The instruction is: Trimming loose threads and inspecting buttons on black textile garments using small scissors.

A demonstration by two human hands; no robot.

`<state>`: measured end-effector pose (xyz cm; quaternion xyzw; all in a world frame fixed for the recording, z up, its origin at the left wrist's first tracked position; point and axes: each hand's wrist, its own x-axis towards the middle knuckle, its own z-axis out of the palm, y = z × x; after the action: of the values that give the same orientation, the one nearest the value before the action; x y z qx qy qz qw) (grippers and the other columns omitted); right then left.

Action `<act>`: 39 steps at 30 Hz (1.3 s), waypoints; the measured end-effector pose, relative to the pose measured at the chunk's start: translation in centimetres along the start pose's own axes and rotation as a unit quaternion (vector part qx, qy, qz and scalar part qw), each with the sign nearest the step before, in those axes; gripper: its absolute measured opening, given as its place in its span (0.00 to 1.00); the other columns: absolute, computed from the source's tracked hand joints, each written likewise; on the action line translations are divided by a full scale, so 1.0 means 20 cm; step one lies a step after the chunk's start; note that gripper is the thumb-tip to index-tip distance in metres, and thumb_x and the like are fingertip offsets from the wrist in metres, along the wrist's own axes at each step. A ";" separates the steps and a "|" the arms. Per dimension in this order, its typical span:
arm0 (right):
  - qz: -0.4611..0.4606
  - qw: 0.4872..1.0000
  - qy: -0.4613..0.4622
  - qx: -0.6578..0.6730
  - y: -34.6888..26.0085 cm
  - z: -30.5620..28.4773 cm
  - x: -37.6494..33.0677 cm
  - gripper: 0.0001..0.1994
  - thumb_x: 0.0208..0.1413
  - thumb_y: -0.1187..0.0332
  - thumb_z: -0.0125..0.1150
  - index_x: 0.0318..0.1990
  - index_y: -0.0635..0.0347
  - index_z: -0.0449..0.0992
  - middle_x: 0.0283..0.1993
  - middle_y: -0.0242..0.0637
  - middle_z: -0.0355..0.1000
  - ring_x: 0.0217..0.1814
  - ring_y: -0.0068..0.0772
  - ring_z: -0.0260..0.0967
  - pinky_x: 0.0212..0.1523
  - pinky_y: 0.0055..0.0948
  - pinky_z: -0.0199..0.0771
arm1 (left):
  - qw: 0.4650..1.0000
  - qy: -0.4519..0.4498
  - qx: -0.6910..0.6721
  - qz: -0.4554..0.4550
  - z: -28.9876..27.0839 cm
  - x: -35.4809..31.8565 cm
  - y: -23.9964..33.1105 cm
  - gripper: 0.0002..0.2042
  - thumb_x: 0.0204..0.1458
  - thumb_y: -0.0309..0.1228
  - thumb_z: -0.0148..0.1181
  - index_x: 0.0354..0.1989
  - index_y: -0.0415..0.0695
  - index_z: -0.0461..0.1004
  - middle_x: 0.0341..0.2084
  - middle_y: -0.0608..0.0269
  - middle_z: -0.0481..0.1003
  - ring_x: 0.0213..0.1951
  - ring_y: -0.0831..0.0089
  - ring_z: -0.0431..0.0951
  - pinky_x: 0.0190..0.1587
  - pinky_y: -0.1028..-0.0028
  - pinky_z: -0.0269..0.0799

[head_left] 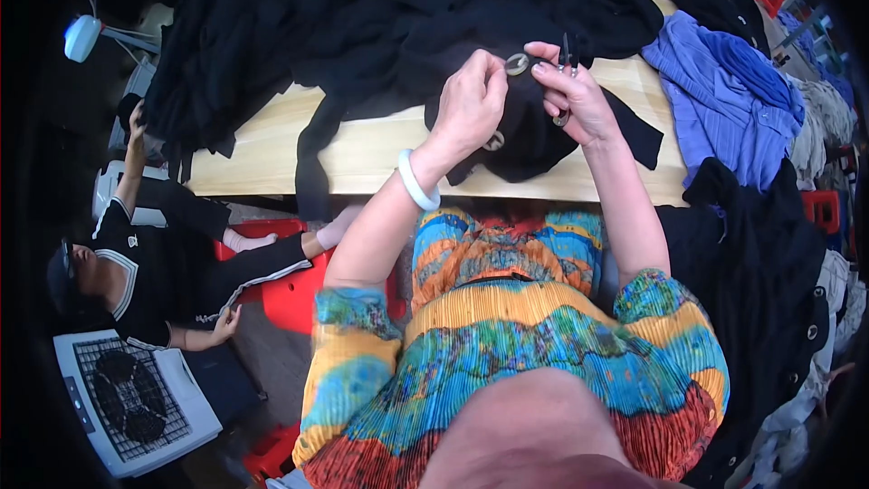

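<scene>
A round metallic-looking button [517,64] is held up over the black garment [534,136] near the table's front edge. My left hand [468,101] is closed, with thumb and forefinger pinched at the button's left side. On its other side is my right hand [579,95], thumb and finger touching or close to the button's edge. Small thread snips [566,54] are held in my right hand, blades pointing up between the fingers and a handle end showing below. A second similar button [494,140] lies on the garment beneath my left wrist. Any thread is too fine to make out.
Black garments [272,27] cover much of the wooden table [362,158]. A purple garment [715,91] hangs over its right end, above more black clothing [751,308]. At left, a person [109,272] sits beside a fan unit [136,398]. A red stool [290,294] stands below the table.
</scene>
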<state>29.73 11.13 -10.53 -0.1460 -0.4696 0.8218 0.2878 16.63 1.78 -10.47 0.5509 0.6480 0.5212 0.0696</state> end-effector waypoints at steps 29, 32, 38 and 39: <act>0.051 0.988 0.026 -0.140 0.00 0.09 -0.21 0.12 0.59 0.61 0.41 0.38 0.59 0.67 0.23 0.25 0.61 0.19 0.10 0.52 0.18 0.11 0.54 | 0.865 -0.168 -0.423 -0.211 -0.03 0.06 0.03 0.05 0.53 0.28 0.48 0.31 0.39 0.65 0.30 0.65 0.69 0.33 0.80 0.69 0.42 0.78 0.68; 0.062 0.987 0.026 -0.143 0.01 0.08 -0.20 0.11 0.59 0.61 0.42 0.38 0.59 0.67 0.23 0.25 0.61 0.19 0.10 0.52 0.18 0.11 0.53 | 0.876 -0.159 -0.413 -0.194 -0.02 0.04 0.02 0.05 0.53 0.27 0.48 0.31 0.39 0.64 0.29 0.64 0.70 0.32 0.81 0.70 0.41 0.80 0.67; 0.046 0.992 0.029 -0.112 0.00 0.07 -0.19 0.12 0.57 0.60 0.45 0.37 0.59 0.67 0.23 0.25 0.61 0.20 0.10 0.52 0.18 0.11 0.54 | 0.902 -0.154 -0.376 -0.147 0.01 0.03 0.03 0.04 0.52 0.26 0.48 0.32 0.37 0.65 0.28 0.63 0.71 0.32 0.80 0.70 0.40 0.81 0.67; 0.046 0.992 0.028 -0.111 0.00 0.06 -0.18 0.12 0.57 0.60 0.45 0.37 0.59 0.67 0.23 0.25 0.61 0.20 0.10 0.52 0.18 0.11 0.54 | 0.905 -0.158 -0.371 -0.133 0.01 0.03 0.03 0.04 0.52 0.25 0.48 0.32 0.37 0.65 0.27 0.62 0.71 0.32 0.80 0.70 0.39 0.81 0.67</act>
<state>31.94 8.08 -10.03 -0.2217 -0.5421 0.7728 0.2445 16.84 2.22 -9.83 0.4691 0.4555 0.6158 0.4397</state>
